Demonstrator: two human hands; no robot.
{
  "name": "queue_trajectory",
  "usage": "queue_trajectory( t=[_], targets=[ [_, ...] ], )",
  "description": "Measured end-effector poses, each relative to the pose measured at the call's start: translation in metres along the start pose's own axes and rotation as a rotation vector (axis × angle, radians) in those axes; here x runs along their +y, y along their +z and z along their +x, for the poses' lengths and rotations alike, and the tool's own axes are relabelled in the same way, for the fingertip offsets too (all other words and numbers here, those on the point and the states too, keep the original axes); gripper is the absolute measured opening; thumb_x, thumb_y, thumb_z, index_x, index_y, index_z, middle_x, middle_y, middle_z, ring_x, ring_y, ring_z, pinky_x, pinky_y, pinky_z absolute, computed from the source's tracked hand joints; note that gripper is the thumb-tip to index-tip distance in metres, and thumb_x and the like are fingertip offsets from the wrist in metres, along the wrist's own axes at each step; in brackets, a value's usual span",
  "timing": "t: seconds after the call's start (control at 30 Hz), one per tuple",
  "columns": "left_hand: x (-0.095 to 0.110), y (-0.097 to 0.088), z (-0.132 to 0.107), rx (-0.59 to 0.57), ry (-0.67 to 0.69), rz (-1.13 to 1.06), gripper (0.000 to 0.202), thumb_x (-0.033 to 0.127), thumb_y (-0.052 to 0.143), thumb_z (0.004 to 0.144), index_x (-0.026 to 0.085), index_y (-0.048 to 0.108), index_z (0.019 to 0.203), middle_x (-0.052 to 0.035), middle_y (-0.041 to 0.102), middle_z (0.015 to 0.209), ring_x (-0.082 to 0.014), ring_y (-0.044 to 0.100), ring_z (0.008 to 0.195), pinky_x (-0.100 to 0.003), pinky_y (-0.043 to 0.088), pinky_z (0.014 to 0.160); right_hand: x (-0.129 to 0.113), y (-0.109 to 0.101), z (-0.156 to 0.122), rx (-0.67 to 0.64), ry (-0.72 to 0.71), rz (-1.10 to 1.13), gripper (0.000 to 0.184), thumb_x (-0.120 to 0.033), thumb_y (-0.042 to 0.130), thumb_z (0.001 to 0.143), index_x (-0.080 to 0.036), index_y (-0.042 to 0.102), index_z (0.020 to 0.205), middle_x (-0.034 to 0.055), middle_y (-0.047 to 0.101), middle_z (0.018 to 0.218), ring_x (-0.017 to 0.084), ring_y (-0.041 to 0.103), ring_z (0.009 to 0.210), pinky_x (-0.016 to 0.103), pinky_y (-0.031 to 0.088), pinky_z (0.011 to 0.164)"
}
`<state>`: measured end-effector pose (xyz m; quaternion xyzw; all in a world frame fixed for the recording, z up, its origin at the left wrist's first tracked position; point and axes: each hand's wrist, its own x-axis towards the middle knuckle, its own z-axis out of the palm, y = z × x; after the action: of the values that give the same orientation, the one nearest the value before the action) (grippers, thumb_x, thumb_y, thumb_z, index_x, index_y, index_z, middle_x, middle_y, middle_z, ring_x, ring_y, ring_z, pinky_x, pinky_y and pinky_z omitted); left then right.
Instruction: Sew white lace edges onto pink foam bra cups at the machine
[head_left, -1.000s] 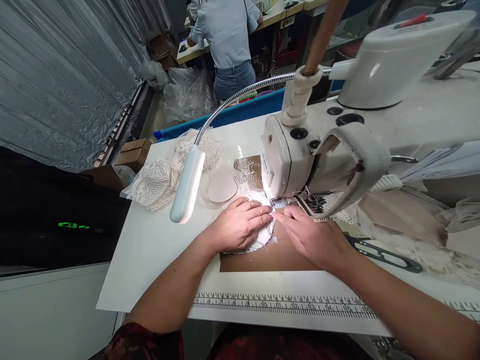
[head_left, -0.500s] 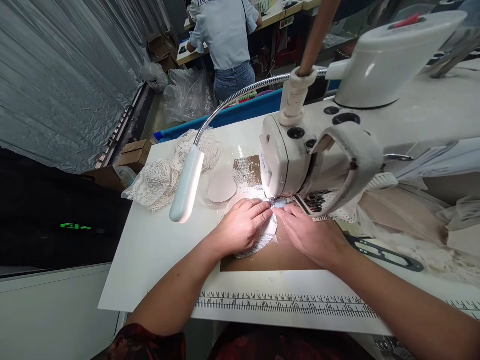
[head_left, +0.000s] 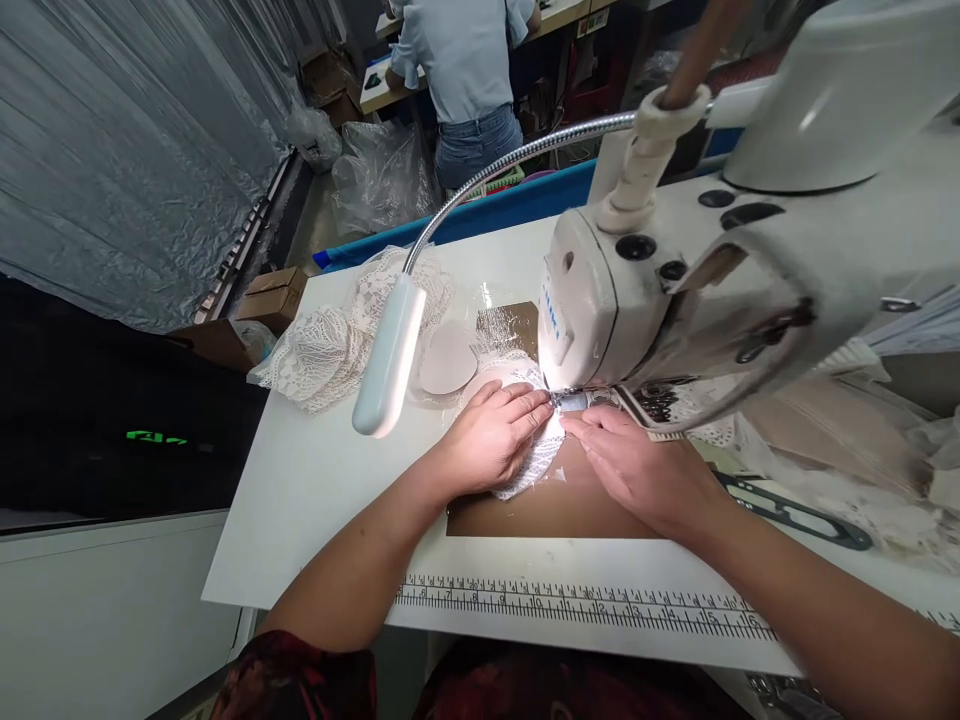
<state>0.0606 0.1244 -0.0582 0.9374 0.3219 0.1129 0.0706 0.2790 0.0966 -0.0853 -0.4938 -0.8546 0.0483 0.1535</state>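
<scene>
A white lace bra cup (head_left: 546,458) lies under the needle area of a white sewing machine (head_left: 581,310). Across its left part rests my left hand (head_left: 495,435), palm down with fingers stretched flat and the tips close to the presser foot (head_left: 571,401). My right hand (head_left: 637,468) is on the other side, its thumb and fingers closed together at the cup's right edge, just in front of the foot. The hands and machine head cover part of the cup and the needle. A brown plate (head_left: 600,515) lies beneath the work.
Lace pieces (head_left: 322,350) and a pale round cup (head_left: 448,358) lie left of the machine. A lamp (head_left: 390,360) on a bendable neck hangs over the table. At right are a dark slotted tool (head_left: 806,515) and more fabric. Another person (head_left: 472,80) sits beyond.
The view has shifted, so the machine looks larger and farther right. The lace cup has turned or fed slightly under the foot, with both hands still on it.
</scene>
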Motion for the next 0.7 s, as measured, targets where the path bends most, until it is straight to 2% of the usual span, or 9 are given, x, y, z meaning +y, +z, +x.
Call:
queue_trajectory(
  t=[0.2, 0.4, 0.5, 0.57, 0.63, 0.7],
  targets=[
    [-0.0028, 0.0004, -0.0010, 0.012, -0.056, 0.021, 0.040, 0.024, 0.037, 0.093, 0.010, 0.051, 0.128, -0.0150, 0.057, 0.130, -0.0288, 0.048, 0.120, -0.046, 0.038, 0.098, -0.0014, -0.0016, 0.0051, -0.013, -0.017, 0.043, 0.040, -0.020, 0.038, 0.088, -0.026, 0.065, 0.117, 0.0072, 0.064, 0.083, 0.019, 0.054, 0.076, 0.028, 0.043, 0.066],
    [-0.0042, 0.0033, -0.0021, 0.041, -0.104, 0.075, 0.040, 0.025, 0.041, 0.092, 0.012, 0.053, 0.127, -0.0155, 0.058, 0.127, -0.0311, 0.047, 0.120, -0.047, 0.038, 0.097, -0.0036, -0.0047, 0.0091, 0.011, -0.053, 0.020, 0.041, -0.016, 0.039, 0.088, -0.023, 0.065, 0.119, 0.0064, 0.064, 0.080, 0.017, 0.054, 0.072, 0.027, 0.042, 0.066],
    [-0.0024, 0.0009, -0.0036, 0.039, -0.071, 0.088, 0.038, 0.027, 0.041, 0.093, 0.014, 0.053, 0.127, -0.0150, 0.056, 0.130, -0.0312, 0.046, 0.120, -0.046, 0.039, 0.094, -0.0014, -0.0044, 0.0069, 0.021, -0.064, 0.000, 0.042, -0.012, 0.039, 0.087, -0.023, 0.066, 0.117, 0.0059, 0.066, 0.083, 0.016, 0.056, 0.071, 0.027, 0.043, 0.065],
    [-0.0005, -0.0016, -0.0052, 0.023, -0.020, 0.075, 0.037, 0.029, 0.040, 0.094, 0.016, 0.054, 0.125, -0.0141, 0.053, 0.133, -0.0305, 0.046, 0.120, -0.046, 0.038, 0.093, 0.0007, -0.0042, 0.0054, 0.050, -0.088, -0.003, 0.041, -0.011, 0.039, 0.087, -0.021, 0.067, 0.116, 0.0073, 0.068, 0.091, 0.017, 0.058, 0.076, 0.028, 0.045, 0.071],
    [0.0014, -0.0034, -0.0070, 0.009, 0.027, 0.047, 0.036, 0.032, 0.041, 0.094, 0.017, 0.056, 0.123, -0.0137, 0.052, 0.134, -0.0295, 0.045, 0.122, -0.045, 0.038, 0.094, 0.0018, -0.0045, 0.0045, 0.077, -0.113, -0.001, 0.039, -0.012, 0.040, 0.087, -0.020, 0.068, 0.114, 0.0088, 0.069, 0.099, 0.018, 0.060, 0.083, 0.030, 0.046, 0.076],
    [0.0029, -0.0042, -0.0087, 0.010, 0.060, 0.014, 0.036, 0.035, 0.042, 0.093, 0.016, 0.057, 0.120, -0.0136, 0.054, 0.133, -0.0288, 0.045, 0.122, -0.045, 0.037, 0.097, 0.0016, -0.0055, 0.0043, 0.096, -0.113, -0.006, 0.038, -0.013, 0.040, 0.088, -0.020, 0.068, 0.112, 0.0087, 0.069, 0.102, 0.019, 0.060, 0.083, 0.030, 0.045, 0.074]
  ],
)
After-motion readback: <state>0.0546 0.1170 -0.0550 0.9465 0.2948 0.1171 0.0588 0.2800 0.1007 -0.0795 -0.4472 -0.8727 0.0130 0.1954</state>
